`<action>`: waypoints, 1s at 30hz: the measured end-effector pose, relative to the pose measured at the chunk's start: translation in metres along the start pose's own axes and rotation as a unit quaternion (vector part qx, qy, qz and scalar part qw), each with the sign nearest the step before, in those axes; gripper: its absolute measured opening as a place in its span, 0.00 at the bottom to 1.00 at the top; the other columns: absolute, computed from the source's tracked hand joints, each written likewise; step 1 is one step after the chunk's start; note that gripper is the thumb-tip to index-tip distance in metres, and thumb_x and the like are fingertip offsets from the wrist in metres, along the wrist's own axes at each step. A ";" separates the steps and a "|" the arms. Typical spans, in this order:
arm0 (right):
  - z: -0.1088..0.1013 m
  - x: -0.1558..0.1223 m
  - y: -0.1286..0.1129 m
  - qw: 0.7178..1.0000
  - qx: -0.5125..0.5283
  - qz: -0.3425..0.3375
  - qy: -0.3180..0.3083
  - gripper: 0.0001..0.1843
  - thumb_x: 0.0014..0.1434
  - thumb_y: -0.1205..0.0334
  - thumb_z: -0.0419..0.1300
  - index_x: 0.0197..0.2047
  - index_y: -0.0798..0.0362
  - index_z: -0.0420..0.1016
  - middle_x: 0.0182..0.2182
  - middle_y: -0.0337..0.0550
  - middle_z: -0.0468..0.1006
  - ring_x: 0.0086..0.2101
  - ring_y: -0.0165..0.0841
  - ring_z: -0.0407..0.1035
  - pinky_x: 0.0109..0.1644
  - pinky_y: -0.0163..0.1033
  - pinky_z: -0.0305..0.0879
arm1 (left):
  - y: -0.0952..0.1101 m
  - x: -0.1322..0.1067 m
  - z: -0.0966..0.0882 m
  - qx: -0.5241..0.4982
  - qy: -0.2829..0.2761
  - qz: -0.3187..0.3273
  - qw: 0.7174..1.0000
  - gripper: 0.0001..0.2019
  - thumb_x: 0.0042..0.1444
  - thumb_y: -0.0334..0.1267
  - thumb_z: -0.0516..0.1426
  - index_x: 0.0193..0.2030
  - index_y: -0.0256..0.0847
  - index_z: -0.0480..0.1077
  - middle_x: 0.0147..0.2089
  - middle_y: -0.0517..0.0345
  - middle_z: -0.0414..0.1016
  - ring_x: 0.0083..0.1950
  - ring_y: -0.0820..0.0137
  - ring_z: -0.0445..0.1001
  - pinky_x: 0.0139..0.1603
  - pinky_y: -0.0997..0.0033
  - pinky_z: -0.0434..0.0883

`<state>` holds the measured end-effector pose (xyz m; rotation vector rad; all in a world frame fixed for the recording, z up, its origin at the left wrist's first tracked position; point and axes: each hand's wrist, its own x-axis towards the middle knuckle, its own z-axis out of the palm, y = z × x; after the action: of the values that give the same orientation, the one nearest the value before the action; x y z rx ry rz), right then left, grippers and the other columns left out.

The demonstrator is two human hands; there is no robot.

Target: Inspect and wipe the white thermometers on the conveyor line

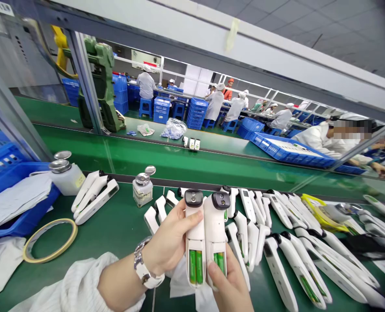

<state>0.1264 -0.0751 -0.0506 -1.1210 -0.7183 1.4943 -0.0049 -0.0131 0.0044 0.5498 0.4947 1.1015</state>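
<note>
My left hand (169,236) is closed round a white handheld infrared thermometer (195,225), its thumb across the upper body. Beside it, touching or nearly so, a second thermometer (214,221) is gripped low down by my right hand (230,279). Both stand upright with dark sensor heads at the top. Their battery compartments are uncovered, and green batteries (195,266) show in each. My right thumb partly hides the batteries on that side. Under my hands lies a white cloth or paper (181,281). Many similar thermometers (282,268) rest on the green bench to the right.
At left are a roll of tape (51,259), a blue crate (46,203) with papers and a pump bottle (65,177). A smaller bottle (142,190) stands mid-bench. Behind it runs a green conveyor (134,158). A yellow tray (322,212) lies right. Co-workers sit beyond.
</note>
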 end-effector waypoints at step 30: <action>-0.005 -0.005 0.002 0.983 -0.161 -0.087 0.025 0.26 0.55 0.50 0.61 0.55 0.47 0.64 0.46 0.46 0.77 0.46 0.43 0.72 0.43 0.38 0.71 | 0.001 -0.007 -0.004 -0.008 -0.072 0.011 0.997 0.21 0.50 0.28 0.60 0.51 0.46 0.68 0.48 0.55 0.74 0.48 0.66 0.72 0.49 0.66 0.68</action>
<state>0.1303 -0.0812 -0.0532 -1.2966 -1.0220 1.2254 -0.0106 -0.0188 0.0022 0.6171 0.3538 1.0776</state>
